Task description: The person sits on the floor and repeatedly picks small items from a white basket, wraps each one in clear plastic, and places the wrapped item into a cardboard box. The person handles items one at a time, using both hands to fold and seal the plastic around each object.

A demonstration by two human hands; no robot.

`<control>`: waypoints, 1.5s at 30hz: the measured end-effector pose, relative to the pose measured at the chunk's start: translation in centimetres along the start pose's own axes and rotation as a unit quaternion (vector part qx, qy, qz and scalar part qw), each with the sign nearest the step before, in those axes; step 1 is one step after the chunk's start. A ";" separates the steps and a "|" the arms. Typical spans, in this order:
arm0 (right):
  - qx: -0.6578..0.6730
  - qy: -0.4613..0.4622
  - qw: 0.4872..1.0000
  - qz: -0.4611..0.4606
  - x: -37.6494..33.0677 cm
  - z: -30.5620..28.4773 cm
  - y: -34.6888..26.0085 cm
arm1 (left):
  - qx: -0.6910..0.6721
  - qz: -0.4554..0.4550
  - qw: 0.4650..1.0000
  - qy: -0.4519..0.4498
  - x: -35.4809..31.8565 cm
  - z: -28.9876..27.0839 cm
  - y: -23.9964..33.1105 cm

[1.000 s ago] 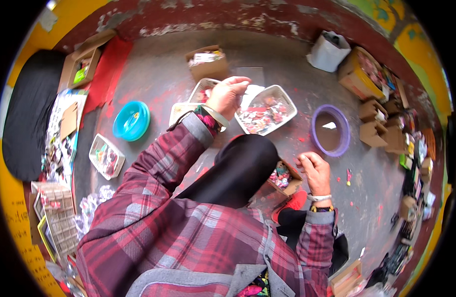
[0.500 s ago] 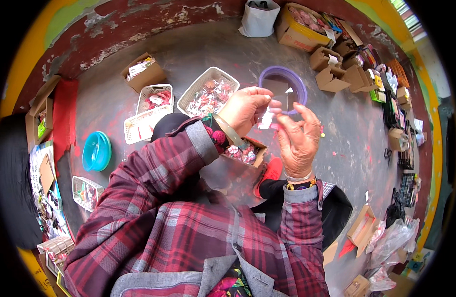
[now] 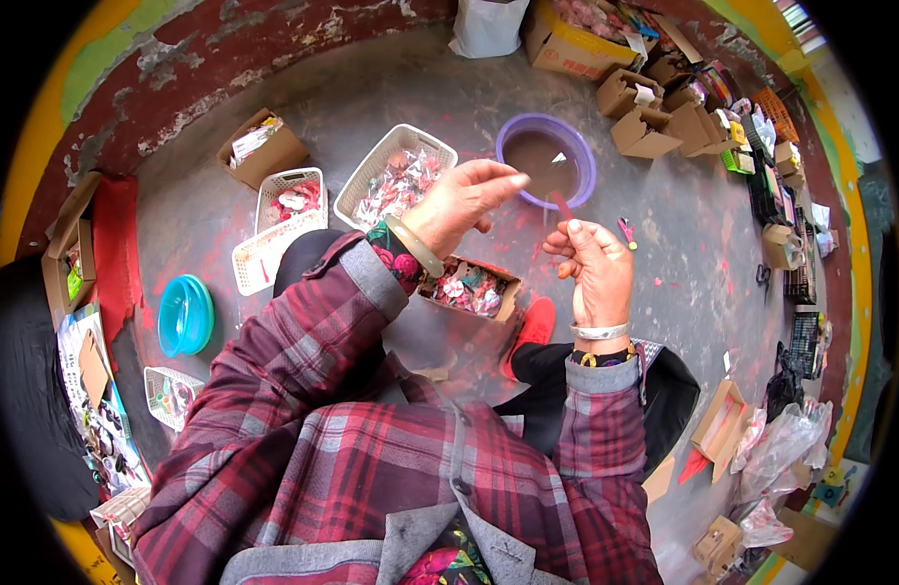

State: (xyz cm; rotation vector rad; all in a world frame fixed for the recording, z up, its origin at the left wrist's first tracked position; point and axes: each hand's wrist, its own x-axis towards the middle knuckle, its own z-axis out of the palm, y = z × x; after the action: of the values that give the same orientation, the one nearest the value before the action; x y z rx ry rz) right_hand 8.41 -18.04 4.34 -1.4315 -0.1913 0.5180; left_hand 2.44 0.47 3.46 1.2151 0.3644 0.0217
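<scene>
One thin red strip (image 3: 562, 207) stands pinched between the thumb and forefinger of my right hand (image 3: 601, 273), just on my side of the purple basin (image 3: 590, 161), its other fingers curled in. My left hand (image 3: 459, 203) hangs to the basin's near left, fingers stretched toward it and apart from the strip; I cannot tell whether they pinch anything. I judge the step in hand to be fingertip handling of this single piece, and the next move seems to call for a light, steady pinch. The strip looks slim and flat; I cannot make out its material. The basin is round, smooth plastic. Left of it, a lattice-walled white basket (image 3: 367, 168) holds glossy, clear-wrapped bits. Nearer me than the basin, a stiff, matt cardboard box (image 3: 510, 296) holds ruffled pink and white pieces.
</scene>
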 end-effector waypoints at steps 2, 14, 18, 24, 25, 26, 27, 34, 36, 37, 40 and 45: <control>-0.003 -0.009 1.000 0.008 0.0 0.2 0.2 | 0.021 -0.012 0.999 -0.041 -0.5 0.3 0.3; -0.099 0.083 0.989 -0.074 0.5 0.4 0.8 | 0.293 0.337 0.892 0.073 0.1 0.5 -2.0; 0.110 -0.044 0.990 0.082 0.2 1.2 0.3 | 0.451 0.528 0.716 0.064 0.1 0.7 -2.2; 0.128 -0.033 0.988 0.077 1.3 -0.3 1.7 | 0.496 0.508 0.704 0.020 -0.3 1.3 -2.7; 0.107 -0.026 0.992 0.062 1.4 -0.5 1.6 | 0.487 0.497 0.718 0.010 -0.3 1.3 -2.6; 0.085 -0.019 0.995 0.047 1.4 -0.7 1.5 | 0.477 0.486 0.732 0.000 -0.3 1.3 -2.4; 0.025 -0.023 0.999 0.028 1.4 -0.8 1.3 | 0.458 0.462 0.759 -0.011 -0.3 1.2 -2.3; -0.191 -0.112 0.975 -0.018 0.5 -1.2 -0.1 | 0.319 0.270 0.906 -0.067 0.6 -0.1 -1.8; -0.161 -0.149 0.976 -0.019 0.3 -1.4 0.0 | 0.234 0.090 0.957 -0.146 0.3 -0.2 -0.9; -0.172 -0.157 0.972 -0.025 0.4 -1.6 0.0 | 0.186 -0.001 0.965 -0.183 0.3 -0.2 -0.6; -0.186 -0.168 0.968 -0.028 0.7 -1.5 0.3 | 0.103 0.024 0.974 -0.200 0.8 -0.5 -2.1; -0.155 -0.124 0.980 0.020 0.4 -1.4 0.0 | 0.088 -0.010 0.977 -0.194 0.3 -0.4 -1.3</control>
State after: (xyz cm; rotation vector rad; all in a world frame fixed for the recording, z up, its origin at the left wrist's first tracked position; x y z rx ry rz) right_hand 9.33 -19.07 4.07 -1.6724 -0.4608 0.7237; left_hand 2.42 0.43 2.10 1.3568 0.0355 -0.2677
